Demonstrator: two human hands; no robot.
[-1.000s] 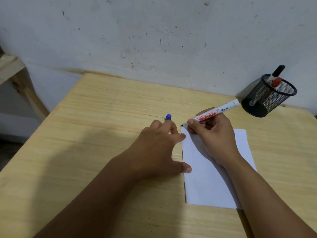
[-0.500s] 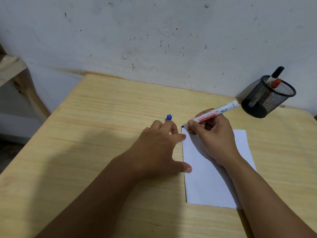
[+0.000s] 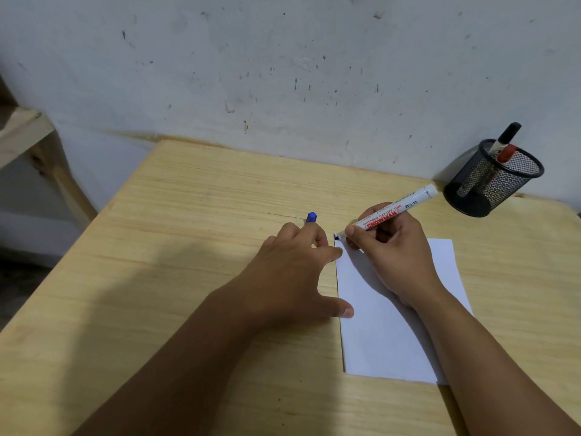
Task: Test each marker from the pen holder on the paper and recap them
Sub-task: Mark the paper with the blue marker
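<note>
Left hand (image 3: 292, 272): flat-ish on the table (image 3: 176, 247), thumb tip pinning the left edge of the paper, curled fingers gripping what looked like the blue cap (image 3: 311, 217), only its end poking out.
Paper (image 3: 390, 341): white sheet lying flat on the table. Thin and floppy, so I'd guess it slides around unless something holds it down.
Marker (image 3: 396, 209): uncapped, tilted, tip right at the paper's top left corner. Couldn't tell if it had left any ink there yet.
Right hand (image 3: 393, 250): wrapped around the marker low on the barrel near the tip, heel resting on the paper.
How it handles: light, stiff plastic tube, kinda smooth. Holding it close to the tip looked like the way to go for control.
Pen holder (image 3: 493, 180): black mesh cup, back right by the wall, well apart from the hands.
Other markers (image 3: 505, 145): two in the cup, black cap and red cap, probably up next.
</note>
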